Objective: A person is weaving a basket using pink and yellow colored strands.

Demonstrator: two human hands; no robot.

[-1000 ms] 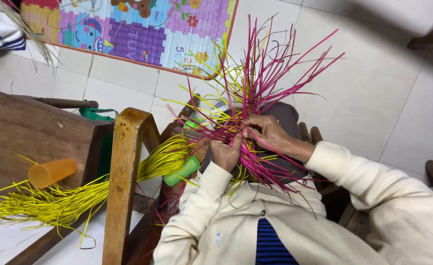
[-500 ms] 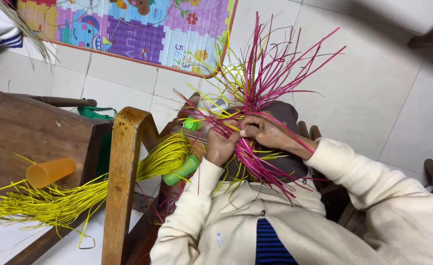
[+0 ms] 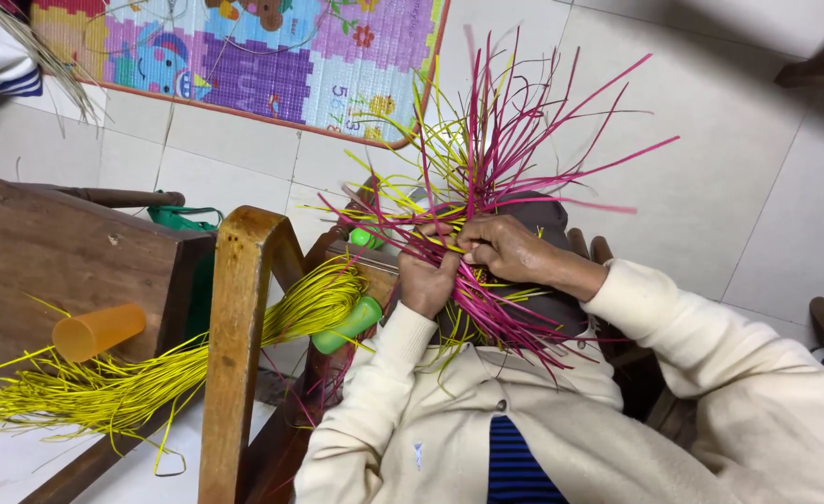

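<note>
Pink and yellow thin strips [image 3: 514,168] fan up at middle of the frame. Both hands, left hand [image 3: 428,280] and right hand [image 3: 505,250], pinch strips tight, weaving. Next, I think, another strip must cross over.

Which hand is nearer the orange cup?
Left. The left hand grips the pink strips on the side toward the orange cup, though well apart from it; the right hand is farther off, on the strips' far side.
</note>
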